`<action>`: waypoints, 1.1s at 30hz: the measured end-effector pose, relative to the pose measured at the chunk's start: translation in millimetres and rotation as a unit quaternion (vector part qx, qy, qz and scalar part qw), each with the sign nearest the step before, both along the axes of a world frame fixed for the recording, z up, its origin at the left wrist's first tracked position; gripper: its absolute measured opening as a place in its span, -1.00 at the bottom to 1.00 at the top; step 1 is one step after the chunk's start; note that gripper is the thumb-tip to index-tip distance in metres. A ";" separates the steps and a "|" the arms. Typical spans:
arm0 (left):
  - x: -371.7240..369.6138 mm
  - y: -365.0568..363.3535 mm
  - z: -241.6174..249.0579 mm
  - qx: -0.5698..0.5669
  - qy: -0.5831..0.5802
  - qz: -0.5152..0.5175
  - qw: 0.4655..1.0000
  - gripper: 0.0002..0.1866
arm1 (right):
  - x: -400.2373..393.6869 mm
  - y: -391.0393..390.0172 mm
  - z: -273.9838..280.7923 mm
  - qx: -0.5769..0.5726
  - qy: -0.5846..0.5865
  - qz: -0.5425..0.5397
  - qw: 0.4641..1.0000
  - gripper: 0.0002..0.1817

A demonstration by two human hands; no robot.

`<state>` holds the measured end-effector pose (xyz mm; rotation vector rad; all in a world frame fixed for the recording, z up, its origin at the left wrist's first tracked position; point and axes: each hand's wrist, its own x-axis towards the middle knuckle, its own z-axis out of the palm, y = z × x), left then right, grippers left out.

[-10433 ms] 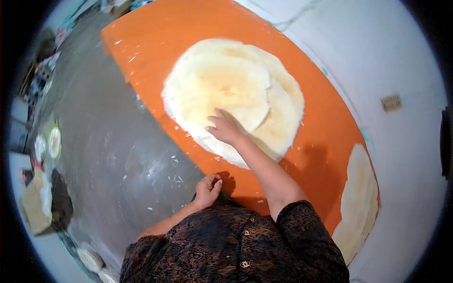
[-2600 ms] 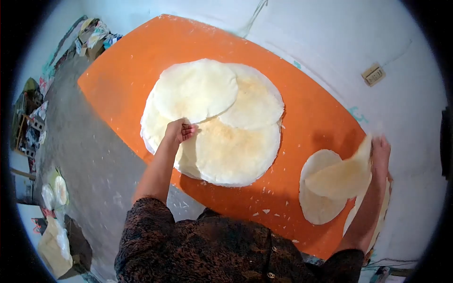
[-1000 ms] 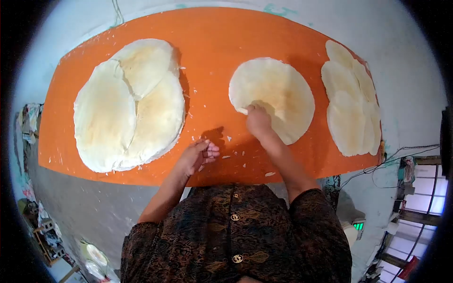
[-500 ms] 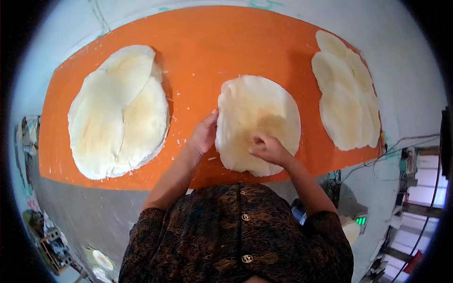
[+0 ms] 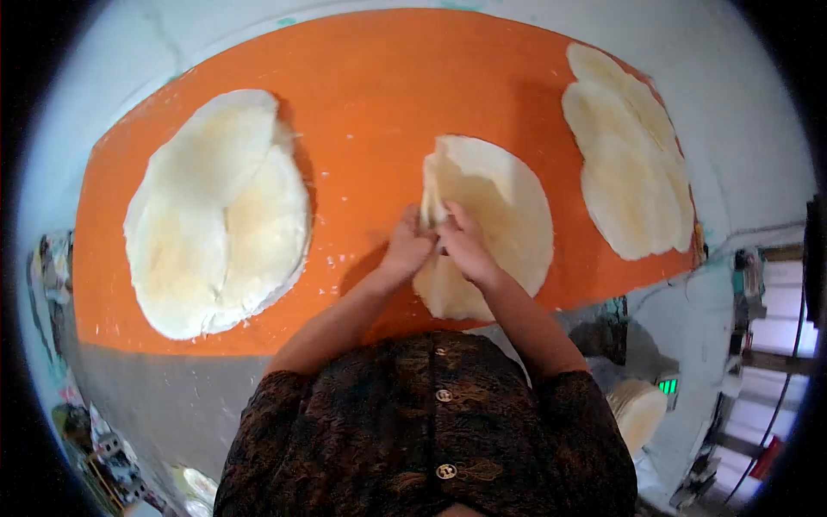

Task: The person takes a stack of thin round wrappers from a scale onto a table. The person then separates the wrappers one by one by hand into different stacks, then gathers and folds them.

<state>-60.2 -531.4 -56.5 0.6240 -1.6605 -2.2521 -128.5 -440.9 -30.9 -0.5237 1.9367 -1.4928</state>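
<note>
In front of me a thin, round, pale flatbread sheet lies on the orange tabletop, its left edge lifted and folded upward. My left hand is closed at that raised edge, from the outer side. Close against it, my right hand grips the same edge with fingers bent; the fingertips are partly hidden and slightly blurred. The middle of the sheet is tinged light brown, and the shadow of my hands falls across it.
On the left is a thick pile of overlapping flatbreads. Another overlapping group of flatbreads lies along the right edge. A round pale stack stands below the table at right, near a green-lit display. White crumbs dot the tabletop.
My right hand has moved left and up from the sheet's middle to its left edge, meeting my left hand. That edge, flat before, is now raised and folded.
</note>
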 end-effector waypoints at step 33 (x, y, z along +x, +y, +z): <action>329.5 -241.8 -32.1 0.021 -0.120 0.560 0.820 -0.59 | -60.7 -204.0 232.1 0.100 0.656 0.059 0.746 -0.81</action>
